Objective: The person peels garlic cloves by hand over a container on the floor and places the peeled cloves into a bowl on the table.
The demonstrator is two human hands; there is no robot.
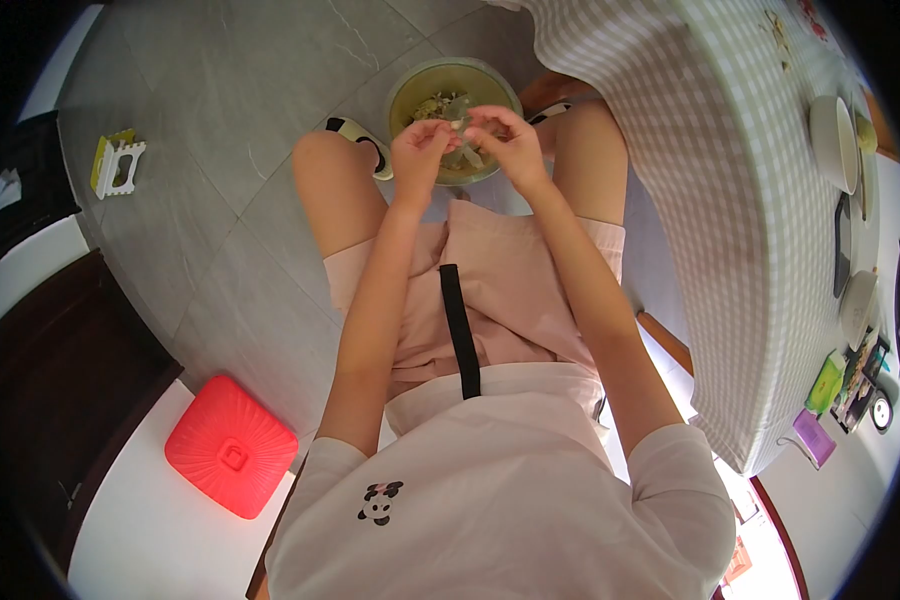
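Observation:
My left hand (423, 152) and my right hand (511, 148) meet above a round yellow-green bin (402, 92) that stands on the floor between my feet. The fingers of both hands are pinched around a small whitish piece (457, 125), too small to name. Inside the bin lie pale, shredded-looking scraps (432, 106) and something translucent, perhaps plastic. My hands partly cover the bin's contents.
To the right, a table bears a checked cloth (670, 130), a white bowl (832, 145) and a dark phone-like slab (843, 245). A red square lid or stool (232, 445) is at lower left. A white-and-yellow folding stool (118, 163) stands on the grey tiles.

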